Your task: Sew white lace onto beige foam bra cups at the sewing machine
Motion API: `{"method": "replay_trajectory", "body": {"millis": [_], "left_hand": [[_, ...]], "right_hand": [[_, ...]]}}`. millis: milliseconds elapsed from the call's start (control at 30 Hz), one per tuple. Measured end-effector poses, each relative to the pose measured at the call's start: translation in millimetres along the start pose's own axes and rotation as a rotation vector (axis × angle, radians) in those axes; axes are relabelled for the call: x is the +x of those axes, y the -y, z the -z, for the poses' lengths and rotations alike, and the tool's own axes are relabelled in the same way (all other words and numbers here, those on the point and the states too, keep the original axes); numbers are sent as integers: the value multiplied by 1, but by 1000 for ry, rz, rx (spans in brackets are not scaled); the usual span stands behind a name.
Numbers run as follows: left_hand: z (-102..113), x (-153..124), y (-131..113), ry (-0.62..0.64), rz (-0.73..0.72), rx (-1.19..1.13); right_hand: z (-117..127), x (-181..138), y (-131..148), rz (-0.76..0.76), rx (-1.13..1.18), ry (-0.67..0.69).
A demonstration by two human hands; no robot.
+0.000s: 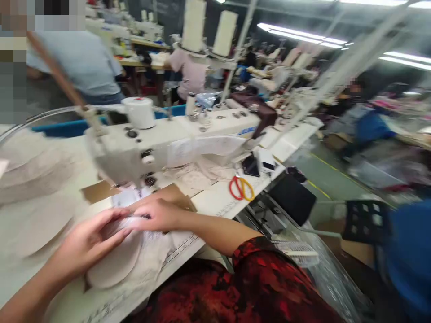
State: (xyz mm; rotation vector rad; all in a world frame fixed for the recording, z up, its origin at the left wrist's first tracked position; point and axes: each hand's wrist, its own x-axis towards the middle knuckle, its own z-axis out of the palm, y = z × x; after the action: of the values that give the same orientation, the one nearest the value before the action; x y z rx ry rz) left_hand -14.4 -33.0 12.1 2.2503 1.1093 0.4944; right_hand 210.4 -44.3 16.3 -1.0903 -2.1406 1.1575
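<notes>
My left hand (89, 242) lies on a pale rounded fabric piece (114, 264) on the white sewing table (215, 199), fingers stretched flat along its top. My right hand (158, 215) is just right of it, fingers closed in a pinch on the same fabric near the needle of the sewing machine (141, 148). A thin dark item shows between the fingertips; what it is I cannot make out. The picture is smeared by motion.
Stacks of pale cut fabric (33, 179) lie at the left. Red and yellow scissors (240, 187) and a dark phone (251, 165) lie right of the machine. Thread cones (208, 27) stand behind it. Other people work at tables behind and at the right.
</notes>
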Motion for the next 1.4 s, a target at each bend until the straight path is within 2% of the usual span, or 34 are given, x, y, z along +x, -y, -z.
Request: {"method": "replay_trajectory", "body": {"millis": [67, 133, 200, 367, 500, 667, 733, 900, 1200, 1400], "left_hand": [[4, 0, -18, 34, 29, -58], [6, 4, -24, 69, 69, -144], [6, 7, -20, 104, 119, -277], [4, 4, -10, 189, 222, -568], [5, 4, -13, 224, 282, -710], [7, 5, -13, 241, 342, -863], [6, 4, -12, 242, 362, -922], [5, 2, -9, 251, 378, -951], [7, 3, -9, 212, 440, -1014], [5, 4, -7, 188, 458, -1037]], "right_hand": [[-3, -2, 1, -10, 4, -30], [-5, -1, -1, -63, 75, -88], [-7, 1, -5, -125, 172, -104], [-7, 0, -4, -161, 342, -8], [-5, -3, 0, -150, 336, -4], [-4, -4, -6, -148, 230, -132], [-4, -5, -11, -121, 235, -131], [-3, -8, -19, -111, 298, -93], [2, -7, -11, -117, 350, -72], [0, -7, -8, -131, 287, -72]]}}
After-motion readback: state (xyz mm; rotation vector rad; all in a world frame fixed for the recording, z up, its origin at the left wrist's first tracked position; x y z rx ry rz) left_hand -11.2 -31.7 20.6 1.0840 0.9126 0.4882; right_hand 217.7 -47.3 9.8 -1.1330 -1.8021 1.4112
